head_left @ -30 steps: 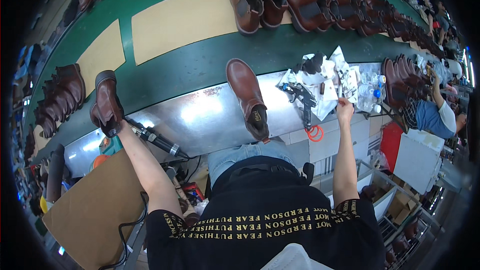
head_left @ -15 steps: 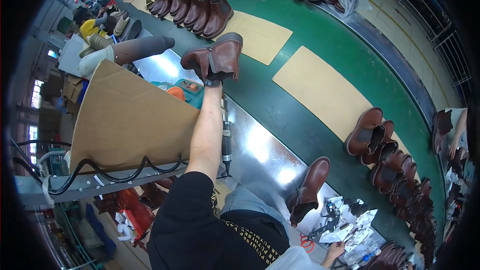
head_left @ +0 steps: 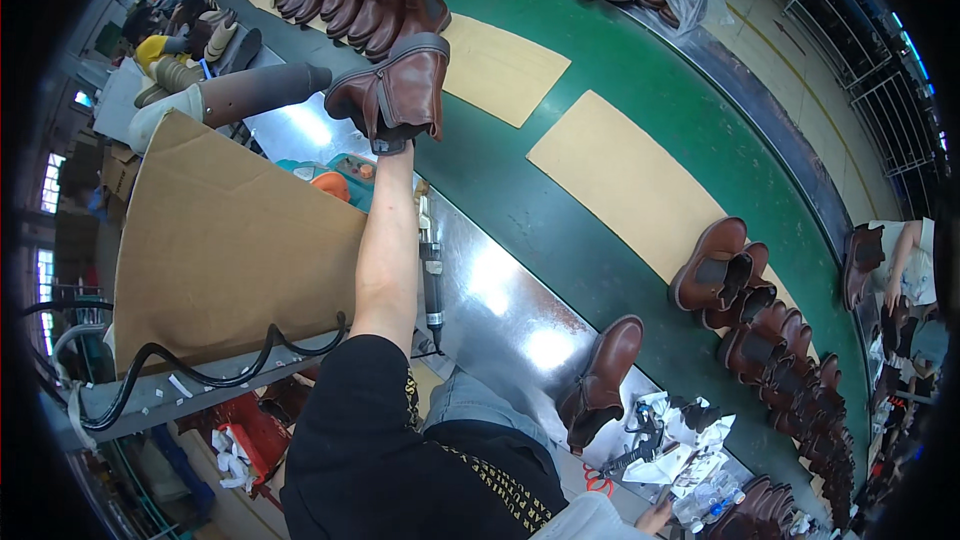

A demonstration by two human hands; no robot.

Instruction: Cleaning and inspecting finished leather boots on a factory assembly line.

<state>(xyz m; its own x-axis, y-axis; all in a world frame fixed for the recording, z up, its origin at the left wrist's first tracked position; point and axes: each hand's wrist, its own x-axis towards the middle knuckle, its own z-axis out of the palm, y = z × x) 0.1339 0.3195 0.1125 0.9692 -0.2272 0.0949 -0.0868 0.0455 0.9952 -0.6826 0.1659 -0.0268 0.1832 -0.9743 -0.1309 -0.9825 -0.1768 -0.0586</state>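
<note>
My left arm reaches up and forward, and a brown leather ankle boot [head_left: 408,85] is on the end of it. My left hand [head_left: 392,147] is largely hidden in the boot's opening, with the sole turned up and away. At the lower right, my right hand [head_left: 655,517] is partly in view beside crumpled papers [head_left: 690,455] and a clear plastic bottle [head_left: 708,502]. Its fingers look curled, with a thin dark item at them too small to name. Another brown boot [head_left: 603,380] lies on its side on the metal ledge, between my hands.
A green conveyor belt [head_left: 640,90] carries tan sheets [head_left: 620,155] and rows of brown boots [head_left: 370,5]. To my left stand a cardboard panel [head_left: 230,250] and a boot-shaft form [head_left: 250,95]. A black-handled tool [head_left: 432,280] hangs near my forearm. A co-worker's arm [head_left: 905,260] shows far right.
My left arm and the boot have shifted left and slightly up, while the whole view has also moved. My right hand has drawn down, away from the papers.
</note>
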